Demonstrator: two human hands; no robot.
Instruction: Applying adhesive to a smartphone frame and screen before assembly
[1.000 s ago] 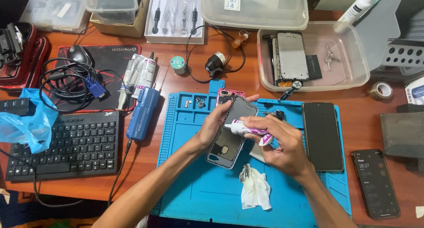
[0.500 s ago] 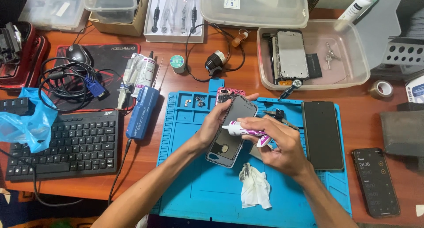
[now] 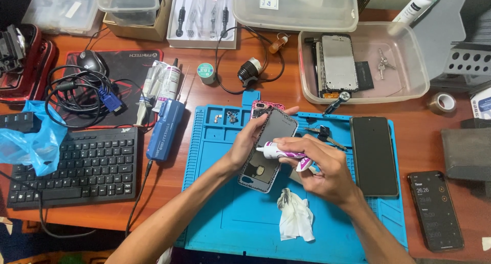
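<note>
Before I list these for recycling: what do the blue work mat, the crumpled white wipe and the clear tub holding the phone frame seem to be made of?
Blue work mat: probably silicone or rubber, matte, with moulded ridges and compartments.
Crumpled white wipe: looks like soft tissue or cloth, creased; which one is unclear.
Clear tub: likely translucent plastic, slightly cloudy, the table showing through.
</note>
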